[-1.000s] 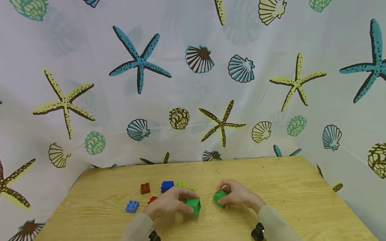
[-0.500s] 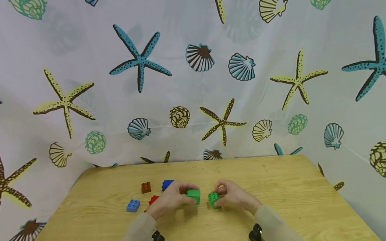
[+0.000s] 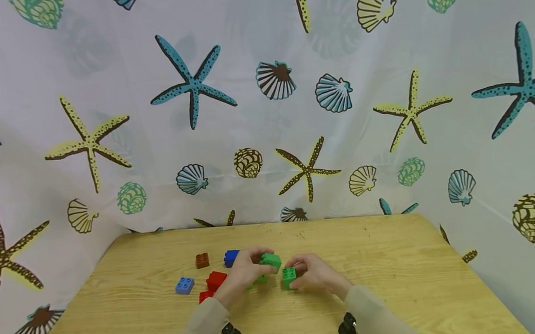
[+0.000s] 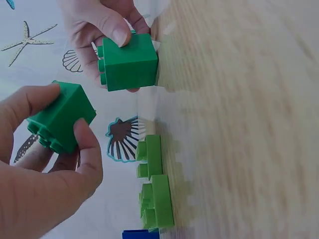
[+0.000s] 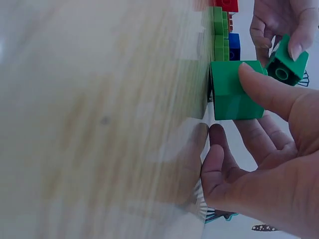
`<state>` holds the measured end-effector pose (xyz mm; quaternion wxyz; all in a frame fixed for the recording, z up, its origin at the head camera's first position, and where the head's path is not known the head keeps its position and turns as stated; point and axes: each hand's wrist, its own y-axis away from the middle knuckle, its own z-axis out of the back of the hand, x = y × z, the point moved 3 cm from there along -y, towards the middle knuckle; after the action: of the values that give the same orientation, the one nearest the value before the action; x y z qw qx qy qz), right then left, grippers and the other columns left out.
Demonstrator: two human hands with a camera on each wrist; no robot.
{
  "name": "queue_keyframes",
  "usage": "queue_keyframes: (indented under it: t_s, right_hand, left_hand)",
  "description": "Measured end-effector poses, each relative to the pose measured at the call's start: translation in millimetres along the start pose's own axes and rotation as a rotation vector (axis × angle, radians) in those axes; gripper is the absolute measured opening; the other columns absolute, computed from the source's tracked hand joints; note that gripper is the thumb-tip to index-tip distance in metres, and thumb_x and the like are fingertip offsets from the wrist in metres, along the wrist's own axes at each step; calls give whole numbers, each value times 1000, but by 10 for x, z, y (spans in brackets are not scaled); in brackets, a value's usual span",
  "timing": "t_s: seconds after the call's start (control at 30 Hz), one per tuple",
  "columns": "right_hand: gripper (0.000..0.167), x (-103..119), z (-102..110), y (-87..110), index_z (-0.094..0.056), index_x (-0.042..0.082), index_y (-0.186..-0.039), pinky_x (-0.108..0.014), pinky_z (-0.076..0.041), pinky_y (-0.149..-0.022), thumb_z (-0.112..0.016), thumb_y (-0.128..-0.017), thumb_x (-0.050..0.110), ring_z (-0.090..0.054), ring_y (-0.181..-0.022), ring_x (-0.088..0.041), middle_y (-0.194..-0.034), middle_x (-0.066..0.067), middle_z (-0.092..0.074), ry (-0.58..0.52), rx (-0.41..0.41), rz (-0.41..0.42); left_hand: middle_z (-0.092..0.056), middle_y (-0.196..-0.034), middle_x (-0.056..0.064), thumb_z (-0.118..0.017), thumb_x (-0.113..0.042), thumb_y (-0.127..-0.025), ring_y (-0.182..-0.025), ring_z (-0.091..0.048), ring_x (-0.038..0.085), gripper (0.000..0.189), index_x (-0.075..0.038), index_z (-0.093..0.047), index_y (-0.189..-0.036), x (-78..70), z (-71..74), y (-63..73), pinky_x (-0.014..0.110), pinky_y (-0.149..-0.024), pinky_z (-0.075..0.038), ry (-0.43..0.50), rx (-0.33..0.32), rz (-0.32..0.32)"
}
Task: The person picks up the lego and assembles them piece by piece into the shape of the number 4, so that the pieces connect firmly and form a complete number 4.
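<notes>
My left hand (image 3: 246, 270) pinches a green toy brick (image 4: 65, 117) between thumb and fingers, tilted and raised off the table, its studs turned to the left in the head view. Just to the right, my right hand (image 3: 319, 272) holds a second green toy brick (image 3: 289, 277) by its sides, studs up, low at the tabletop. A small gap separates the two green bricks. In the right wrist view the hollow underside of the left hand's brick (image 5: 289, 62) shows. Light green bricks (image 4: 158, 199) lie under and beside my left hand, partly hidden in the head view.
Left of my left hand lie red bricks (image 3: 216, 281), a light blue brick (image 3: 185, 285), a brown brick (image 3: 202, 260) and a dark blue brick (image 3: 230, 258). The wooden table (image 3: 393, 261) ends at a shell-print curtain (image 3: 246, 112) behind and at both sides.
My left hand has lifted its green brick up and tipped it. My right hand has moved left with its brick, turning it studs up. The two bricks are closer together.
</notes>
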<state>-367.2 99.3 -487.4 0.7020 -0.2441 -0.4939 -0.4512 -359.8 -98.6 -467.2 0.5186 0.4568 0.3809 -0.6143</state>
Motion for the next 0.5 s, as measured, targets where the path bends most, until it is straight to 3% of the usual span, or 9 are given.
queue_keyframes:
  t_s: [0.23, 0.5]
  right_hand:
    - [39, 1, -42, -20, -64, 8, -116, -39, -53, -90, -77, -80, 0, -66, -106, -24, -114, -11, -71, 29, 12, -1]
    - [41, 22, -97, -26, -64, 3, -118, -34, -55, -84, -77, -79, -2, -67, -97, -21, -110, -13, -71, 38, 40, 33]
  left_hand:
    - [-63, -116, 15, -77, -7, -83, -88, -67, 22, 46, -4, -63, -127, -24, -19, 18, 44, -81, -58, 74, 38, -16]
    - [-62, -124, 12, -79, -13, -83, -98, -61, 22, 53, -8, -59, -132, -10, -59, 27, 37, -81, -57, -19, 35, -32]
